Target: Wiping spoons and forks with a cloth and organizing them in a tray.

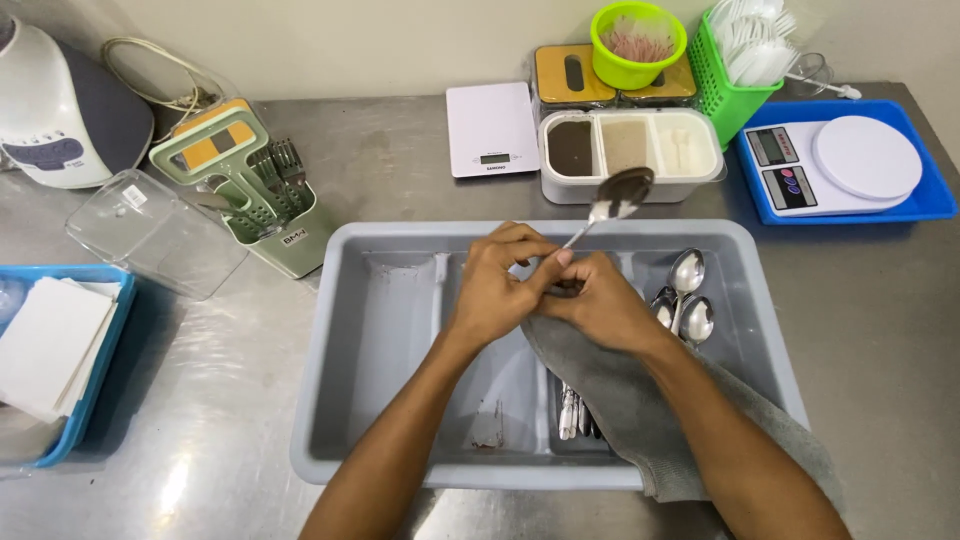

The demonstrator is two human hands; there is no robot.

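Observation:
Both my hands meet over a grey compartment tray (340, 340) on the steel counter. My left hand (497, 285) pinches the handle of a metal spoon (618, 195), whose bowl points up and away. My right hand (598, 300) grips the same handle through a grey cloth (640, 410) that drapes over the tray's front edge. Several clean spoons (685, 295) lie in the tray's right compartment, and more cutlery handles (575, 410) show in the middle one, partly hidden by the cloth.
A green cutlery holder with forks (255, 195), a clear lid (150, 232) and a blue tray of white paper (50, 350) stand left. Behind are a flat white scale (490, 128), a three-part condiment box (632, 150), green tubs (640, 45) and a scale in a blue tray (850, 160).

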